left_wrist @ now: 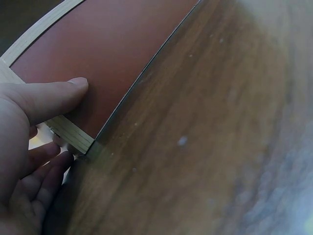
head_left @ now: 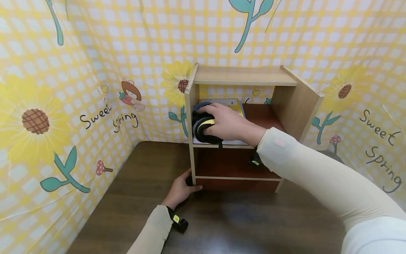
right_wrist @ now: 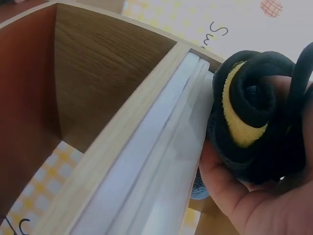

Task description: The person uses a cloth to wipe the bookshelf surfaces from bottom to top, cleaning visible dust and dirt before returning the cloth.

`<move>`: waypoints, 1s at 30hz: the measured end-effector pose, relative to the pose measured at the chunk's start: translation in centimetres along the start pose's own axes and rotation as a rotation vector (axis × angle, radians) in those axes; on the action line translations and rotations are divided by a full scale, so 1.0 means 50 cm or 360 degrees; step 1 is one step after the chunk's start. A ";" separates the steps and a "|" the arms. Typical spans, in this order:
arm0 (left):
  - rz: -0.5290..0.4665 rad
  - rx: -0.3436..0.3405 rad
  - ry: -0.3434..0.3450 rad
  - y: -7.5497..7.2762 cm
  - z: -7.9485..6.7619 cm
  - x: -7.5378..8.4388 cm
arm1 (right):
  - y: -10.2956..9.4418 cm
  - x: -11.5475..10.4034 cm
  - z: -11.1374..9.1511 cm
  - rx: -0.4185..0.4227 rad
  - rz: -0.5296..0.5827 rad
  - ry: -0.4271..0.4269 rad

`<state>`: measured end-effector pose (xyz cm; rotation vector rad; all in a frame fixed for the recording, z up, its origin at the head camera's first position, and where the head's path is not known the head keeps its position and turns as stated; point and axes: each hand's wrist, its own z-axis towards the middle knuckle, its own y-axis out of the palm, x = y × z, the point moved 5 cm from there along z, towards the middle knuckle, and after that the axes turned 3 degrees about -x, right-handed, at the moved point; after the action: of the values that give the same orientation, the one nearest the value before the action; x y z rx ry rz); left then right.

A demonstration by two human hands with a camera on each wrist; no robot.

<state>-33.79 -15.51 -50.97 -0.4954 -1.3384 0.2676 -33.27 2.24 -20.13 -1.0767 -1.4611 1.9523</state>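
A small wooden shelf unit (head_left: 244,76) stands on the brown table. My right hand (head_left: 226,121) reaches into its middle compartment and grips a rolled-up dark cloth (head_left: 198,132) with a yellow inner layer, close to the left side panel. The right wrist view shows the cloth roll (right_wrist: 232,152) against the stacked books (right_wrist: 161,147), with my thumb and fingers around it. Down at the unit's lower left corner, my left hand (head_left: 178,190) holds the side panel. Its thumb (left_wrist: 63,95) lies over the red-brown front board in the left wrist view, with the other fingers behind the panel's edge.
Behind the cloth, a book with a yellow cover (head_left: 236,106) lies on the compartment's board. Below it is a red-brown lower shelf (head_left: 228,164). A checked yellow fabric (head_left: 152,46) with flowers encloses the table (head_left: 133,180) at the back and sides.
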 end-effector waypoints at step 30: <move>-0.0045 -0.0040 -0.0041 0.003 -0.003 0.004 | -0.010 -0.032 0.003 -0.0074 -0.0061 -0.0027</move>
<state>-33.59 -15.33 -50.88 -0.4952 -1.3743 0.2347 -32.51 1.12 -19.15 -1.0468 -1.5318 1.9139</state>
